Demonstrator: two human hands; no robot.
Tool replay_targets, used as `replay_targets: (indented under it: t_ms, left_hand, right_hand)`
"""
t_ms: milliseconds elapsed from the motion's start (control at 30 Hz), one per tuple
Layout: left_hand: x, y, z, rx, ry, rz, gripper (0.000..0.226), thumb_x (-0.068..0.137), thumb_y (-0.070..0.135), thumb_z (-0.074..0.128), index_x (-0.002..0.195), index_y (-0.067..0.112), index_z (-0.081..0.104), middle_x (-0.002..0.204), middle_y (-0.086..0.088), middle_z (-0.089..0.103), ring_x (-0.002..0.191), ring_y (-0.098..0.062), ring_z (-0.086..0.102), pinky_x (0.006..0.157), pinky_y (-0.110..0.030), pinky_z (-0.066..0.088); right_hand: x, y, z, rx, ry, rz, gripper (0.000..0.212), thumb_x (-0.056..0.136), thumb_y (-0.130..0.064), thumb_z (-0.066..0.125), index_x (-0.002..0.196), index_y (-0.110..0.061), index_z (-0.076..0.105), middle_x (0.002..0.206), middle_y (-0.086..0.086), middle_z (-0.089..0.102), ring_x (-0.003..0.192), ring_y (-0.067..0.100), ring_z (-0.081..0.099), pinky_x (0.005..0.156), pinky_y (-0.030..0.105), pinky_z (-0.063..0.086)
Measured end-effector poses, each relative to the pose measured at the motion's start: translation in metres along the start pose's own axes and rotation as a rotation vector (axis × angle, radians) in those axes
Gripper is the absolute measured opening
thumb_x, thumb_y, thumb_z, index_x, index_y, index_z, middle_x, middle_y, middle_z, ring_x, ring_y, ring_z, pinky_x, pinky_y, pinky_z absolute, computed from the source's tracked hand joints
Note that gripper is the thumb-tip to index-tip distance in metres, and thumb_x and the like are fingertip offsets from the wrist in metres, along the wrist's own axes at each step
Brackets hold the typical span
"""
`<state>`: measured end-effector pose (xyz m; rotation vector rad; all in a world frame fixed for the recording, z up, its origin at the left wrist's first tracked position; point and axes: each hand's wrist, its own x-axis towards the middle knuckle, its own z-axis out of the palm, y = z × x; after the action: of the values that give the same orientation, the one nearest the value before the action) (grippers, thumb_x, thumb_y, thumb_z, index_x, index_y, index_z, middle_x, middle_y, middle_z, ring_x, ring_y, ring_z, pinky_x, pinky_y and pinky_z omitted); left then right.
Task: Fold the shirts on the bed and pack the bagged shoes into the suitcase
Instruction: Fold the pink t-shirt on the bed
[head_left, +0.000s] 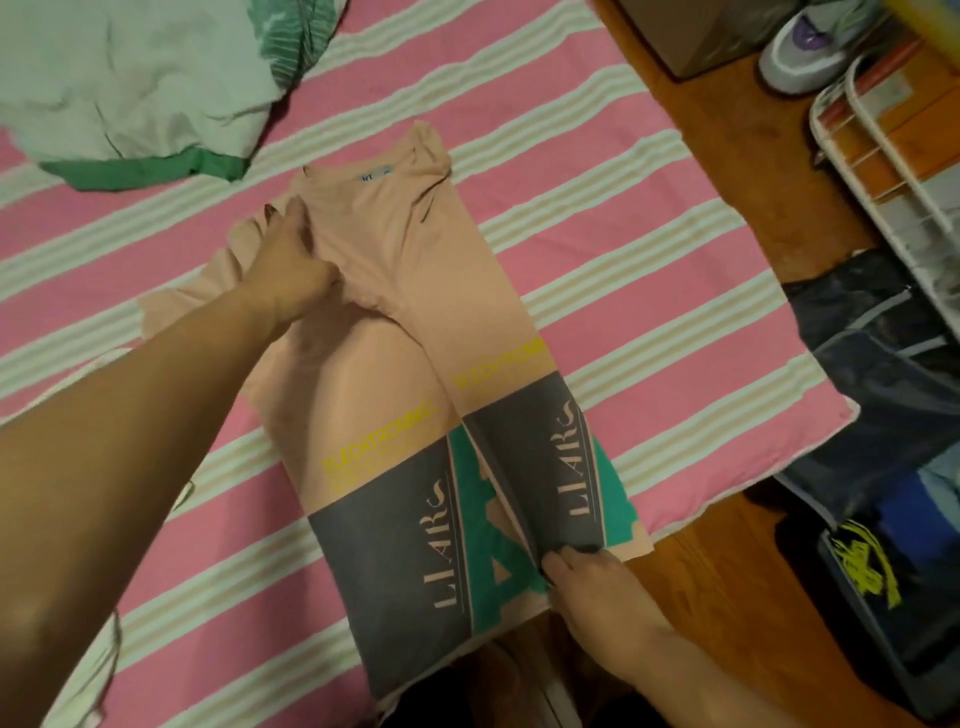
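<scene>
The peach shirt lies flat on the bed, collar pointing away from me and hem toward me, hanging slightly over the near edge of the mattress. It carries a dark grey panel with pale lettering, a teal shape, and a line of yellow text. The right side of the shirt is folded inward as a long narrow strip, running from the shoulder down to the hem and lying over the middle of the garment.

My left hand reaches across the bed to the upper part of the shirt, just below the collar on the left. Its fingers are curled into the cloth, bunching a fold of fabric in their grip. My right hand is close to me at the hem, at the lower end of the folded strip. Its fingertips pinch the dark grey edge of that strip. So the shirt stretches lengthwise between my two hands, one at each end.

The bed is covered in a pink sheet with cream stripes. At its far left corner sits a crumpled white and green garment, well apart from the shirt. To the right, on the wooden floor, is an open suitcase with dark clothes inside, a white wire rack beyond it, and a sneaker farther back.
</scene>
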<state>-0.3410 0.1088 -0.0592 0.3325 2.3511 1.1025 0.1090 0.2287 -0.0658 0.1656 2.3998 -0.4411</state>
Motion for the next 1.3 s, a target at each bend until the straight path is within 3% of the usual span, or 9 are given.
replay_targets:
  t_ms: [167,300,433,500,700,867,1033,1100,1300]
  left_hand:
    - [-0.001,-0.015,0.008,0.12,-0.007,-0.096,0.054,0.061,0.005,0.06,0.11,0.016,0.041,0.122,-0.018,0.048,0.103,-0.041,0.055,0.07,-0.038,0.047]
    - [-0.002,0.009,0.028,0.014,0.098,-0.031,0.061,0.079,-0.001,0.057,0.136,0.015,0.044,0.135,-0.01,0.046,0.113,-0.029,0.053,0.09,-0.041,0.053]
    - [0.017,0.054,0.066,-0.169,-0.204,0.05,0.1,0.079,0.009,0.066,0.158,0.043,0.014,0.16,-0.006,0.03,0.121,-0.033,0.061,0.089,-0.046,0.06]
    - [0.032,0.061,0.086,-0.06,-0.332,0.076,0.097,0.083,0.012,0.061,0.157,0.049,0.01,0.165,0.006,0.018,0.129,-0.034,0.054,0.094,-0.045,0.057]
    - [0.077,0.031,0.077,0.22,0.297,-0.109,0.046,0.097,0.016,0.052,0.143,0.019,0.05,0.133,-0.01,0.058,0.111,-0.029,0.061,0.096,-0.04,0.051]
    - [0.128,0.016,0.054,0.086,0.196,-0.32,0.056,0.097,0.031,0.062,0.146,0.011,0.046,0.141,-0.01,0.056,0.125,-0.032,0.056,0.108,-0.036,0.043]
    - [0.14,0.01,0.055,-0.002,0.417,-0.328,0.008,0.092,0.017,0.058,0.099,0.015,0.062,0.1,-0.006,0.067,0.096,-0.032,0.065,0.079,-0.032,0.047]
    - [0.129,-0.002,0.043,0.069,0.424,-0.355,0.009,0.092,0.019,0.057,0.1,0.015,0.058,0.098,-0.008,0.067,0.092,-0.033,0.064,0.077,-0.037,0.049]
    - [0.147,0.0,0.031,0.414,0.319,0.076,0.026,0.089,0.026,0.067,0.113,0.019,0.065,0.107,-0.007,0.06,0.1,-0.028,0.058,0.092,-0.045,0.051]
  right_hand:
    - [0.018,0.012,-0.018,0.103,0.01,0.017,0.03,0.097,-0.052,0.046,0.113,-0.031,0.06,0.109,-0.01,0.057,0.102,0.011,0.055,0.093,0.03,0.049]
    - [0.034,0.038,-0.042,0.219,0.231,0.263,0.023,0.101,-0.033,0.05,0.121,-0.029,0.06,0.115,-0.01,0.053,0.101,0.005,0.051,0.088,0.019,0.048]
    - [0.074,0.061,-0.077,0.46,0.361,0.449,0.016,0.1,-0.021,0.054,0.113,-0.026,0.061,0.113,-0.007,0.055,0.088,0.001,0.052,0.074,0.012,0.039]
    - [0.102,0.067,-0.101,0.575,0.44,0.454,0.011,0.1,-0.022,0.055,0.107,-0.027,0.063,0.106,-0.007,0.059,0.083,0.0,0.054,0.067,0.013,0.04]
    - [0.182,0.061,-0.166,0.841,0.428,0.37,0.007,0.1,-0.024,0.057,0.1,-0.03,0.061,0.093,-0.012,0.066,0.085,0.006,0.063,0.08,0.029,0.054]
    - [0.244,0.056,-0.173,0.941,0.273,0.48,0.015,0.097,-0.034,0.057,0.106,-0.023,0.061,0.101,-0.002,0.069,0.094,0.018,0.067,0.09,0.04,0.055]
    - [0.282,0.041,-0.174,1.119,0.395,0.538,0.055,0.056,-0.065,0.056,0.088,-0.022,0.069,0.078,-0.003,0.075,0.081,0.021,0.072,0.081,0.045,0.058]
    - [0.288,0.03,-0.183,1.129,0.4,0.548,0.044,0.066,-0.061,0.064,0.088,-0.023,0.07,0.076,-0.005,0.074,0.078,0.018,0.072,0.081,0.042,0.058]
    - [0.3,0.011,-0.212,1.129,0.452,0.551,0.051,0.088,-0.066,0.057,0.072,-0.017,0.064,0.069,-0.005,0.066,0.069,0.013,0.061,0.074,0.034,0.049]
